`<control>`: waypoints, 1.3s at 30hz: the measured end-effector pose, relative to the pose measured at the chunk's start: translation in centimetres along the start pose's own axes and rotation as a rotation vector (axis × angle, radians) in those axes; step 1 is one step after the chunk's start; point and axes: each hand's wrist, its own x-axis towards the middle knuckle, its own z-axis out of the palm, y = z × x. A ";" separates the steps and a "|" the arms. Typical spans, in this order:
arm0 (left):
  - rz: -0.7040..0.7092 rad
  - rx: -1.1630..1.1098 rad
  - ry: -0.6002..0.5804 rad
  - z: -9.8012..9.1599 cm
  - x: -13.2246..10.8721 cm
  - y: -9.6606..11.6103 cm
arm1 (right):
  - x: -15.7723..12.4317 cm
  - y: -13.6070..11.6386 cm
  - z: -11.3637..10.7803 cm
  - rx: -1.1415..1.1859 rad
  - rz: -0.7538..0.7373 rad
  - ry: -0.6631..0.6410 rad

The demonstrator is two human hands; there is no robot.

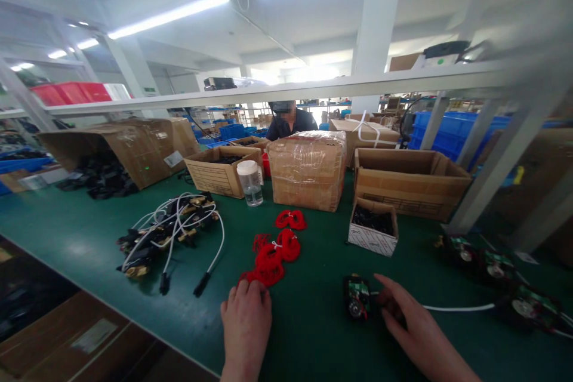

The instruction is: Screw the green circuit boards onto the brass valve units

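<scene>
My left hand [247,322] is over the near end of a row of red rings [270,262], its fingers curled together and touching the nearest ones. Thin white ties bind some of these thin rings into bundles. To the right, my right hand [405,313] has its fingers apart beside a small black housing [357,298]. This housing is open, showing a green circuit board and a round silvery part. A white cable [461,308] runs from the housing, passes behind my right hand and continues right. Whether those fingers touch the cable is hidden.
At left lies a pile of black-and-brass parts with white cables [174,227]. More open housings [496,265] are at right. A small carton of black parts [373,227], a clear bottle [250,184] and a taped box [308,170] stand behind. A person [293,122] sits beyond the shelf [286,92].
</scene>
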 end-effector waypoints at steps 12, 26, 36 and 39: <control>0.041 -0.134 -0.162 -4.7 3.4 -1.6 | -0.1 -0.5 -0.7 0.033 0.031 0.017; 0.005 0.010 -0.266 -2.4 2.6 0.0 | 0.0 -0.3 -0.9 0.013 0.039 -0.041; 0.018 0.016 -0.260 -2.4 2.6 -0.2 | -0.1 -0.3 -1.0 0.041 0.065 -0.077; 0.027 -0.006 -0.238 -1.9 2.5 0.0 | -0.2 -0.4 -1.1 0.055 0.044 -0.058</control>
